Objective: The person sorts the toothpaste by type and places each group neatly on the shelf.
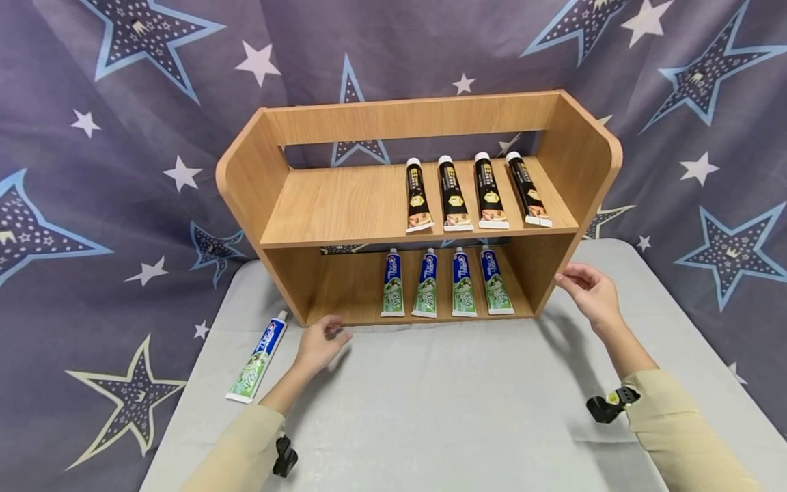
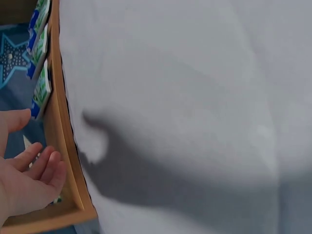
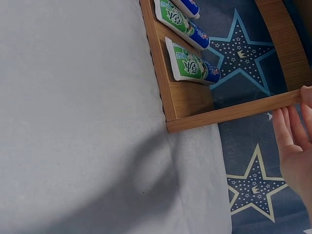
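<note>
A two-tier wooden shelf (image 1: pixel 344 239) stands at the back of the table. My left hand (image 1: pixel 321 345) is at its lower left front corner, fingers loosely bent and holding nothing; in the left wrist view, the left hand (image 2: pixel 31 173) overlaps the bottom tier. My right hand (image 1: pixel 590 294) grips the right side panel, and in the right wrist view the thumb (image 3: pixel 306 95) lies over the panel's front edge with the fingers along its outer face. A blue-green toothpaste tube (image 1: pixel 258 357) lies on the table left of my left hand.
Several black toothpaste tubes (image 1: pixel 455 198) lie in a row on the upper tier, toward the right. Several blue-green tubes (image 1: pixel 464 283) line the lower tier below them. A grey star-patterned curtain (image 1: pixel 141 253) hangs behind the table with its pale cloth (image 1: pixel 443 403).
</note>
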`<state>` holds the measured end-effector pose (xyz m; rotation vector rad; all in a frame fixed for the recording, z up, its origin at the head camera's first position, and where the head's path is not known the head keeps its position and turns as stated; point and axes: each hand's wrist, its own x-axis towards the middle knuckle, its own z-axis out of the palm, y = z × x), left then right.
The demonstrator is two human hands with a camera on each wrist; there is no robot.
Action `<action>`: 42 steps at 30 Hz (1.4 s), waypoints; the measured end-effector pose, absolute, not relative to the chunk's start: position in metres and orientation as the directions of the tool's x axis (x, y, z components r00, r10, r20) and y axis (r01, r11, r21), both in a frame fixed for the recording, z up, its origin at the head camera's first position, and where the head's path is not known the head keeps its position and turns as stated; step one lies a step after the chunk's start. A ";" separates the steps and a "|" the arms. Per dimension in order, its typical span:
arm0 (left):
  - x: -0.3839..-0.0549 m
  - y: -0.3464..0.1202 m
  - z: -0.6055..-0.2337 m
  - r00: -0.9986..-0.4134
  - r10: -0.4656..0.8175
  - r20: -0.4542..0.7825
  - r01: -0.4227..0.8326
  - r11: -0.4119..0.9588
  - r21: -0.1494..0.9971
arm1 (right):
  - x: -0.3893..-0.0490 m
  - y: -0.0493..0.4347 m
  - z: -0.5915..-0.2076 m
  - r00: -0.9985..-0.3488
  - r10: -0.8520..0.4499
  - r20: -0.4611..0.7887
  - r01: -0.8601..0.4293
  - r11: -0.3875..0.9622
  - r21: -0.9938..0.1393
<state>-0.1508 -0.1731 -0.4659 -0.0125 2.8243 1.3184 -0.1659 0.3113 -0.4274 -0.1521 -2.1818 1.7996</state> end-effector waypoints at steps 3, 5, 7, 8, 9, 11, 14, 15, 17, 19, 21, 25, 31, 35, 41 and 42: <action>-0.145 -0.183 -0.467 -1.000 0.001 -0.015 -0.011 0.670 0.742 | -0.166 0.311 -0.427 -0.947 0.273 0.170 -0.119 0.194 -0.974; -0.141 -0.189 -0.468 -1.000 -0.004 -0.010 -0.010 0.685 0.728 | -0.167 0.311 -0.428 -0.947 0.273 0.171 -0.123 0.185 -0.975; -0.137 -0.195 -0.470 -1.000 -0.013 -0.010 -0.016 0.697 0.717 | -0.167 0.311 -0.428 -0.947 0.273 0.172 -0.125 0.183 -0.975; -0.136 -0.198 -0.471 -1.000 -0.014 -0.008 -0.016 0.703 0.711 | -0.167 0.311 -0.428 -0.946 0.273 0.173 -0.125 0.183 -0.975; -0.134 -0.200 -0.473 -1.000 -0.019 -0.008 -0.019 0.709 0.705 | -0.167 0.311 -0.428 -0.947 0.273 0.173 -0.125 0.182 -0.975; -0.132 -0.206 -0.474 -1.000 -0.024 0.000 -0.018 0.720 0.694 | -0.167 0.312 -0.428 -0.947 0.272 0.172 -0.124 0.184 -0.975; -0.130 -0.214 -0.476 -0.999 -0.026 0.027 -0.001 0.743 0.670 | -0.167 0.312 -0.428 -0.946 0.273 0.173 -0.123 0.192 -0.974; -0.129 -0.217 -0.476 -0.999 -0.028 0.035 0.002 0.751 0.661 | -0.167 0.312 -0.428 -0.946 0.274 0.173 -0.123 0.190 -0.974; -0.128 -0.223 -0.476 -0.998 -0.036 0.044 0.001 0.768 0.640 | -0.167 0.311 -0.428 -0.946 0.274 0.174 -0.123 0.192 -0.974; -0.126 -0.229 -0.476 -0.998 -0.045 0.049 -0.004 0.778 0.628 | -0.166 0.311 -0.427 -0.946 0.273 0.176 -0.125 0.192 -0.973; -0.125 -0.235 -0.474 -0.997 -0.059 0.043 -0.020 0.784 0.620 | -0.166 0.310 -0.427 -0.946 0.272 0.175 -0.130 0.176 -0.976; -0.123 -0.247 -0.471 -0.995 -0.092 0.030 -0.054 0.789 0.612 | -0.166 0.310 -0.427 -0.946 0.271 0.179 -0.140 0.158 -0.977; -0.121 -0.262 -0.465 -0.992 -0.128 0.011 -0.098 0.811 0.577 | -0.166 0.310 -0.427 -0.945 0.269 0.185 -0.143 0.166 -0.976; -0.121 -0.270 -0.462 -0.989 -0.145 -0.002 -0.122 0.820 0.559 | -0.166 0.310 -0.427 -0.945 0.271 0.181 -0.133 0.186 -0.973; -0.124 -0.280 -0.463 -0.985 -0.171 0.008 -0.140 0.829 0.541 | -0.166 0.311 -0.426 -0.945 0.278 0.171 -0.109 0.226 -0.968; -0.124 -0.281 -0.463 -0.985 -0.173 0.011 -0.140 0.831 0.538 | -0.166 0.311 -0.426 -0.945 0.278 0.170 -0.109 0.224 -0.968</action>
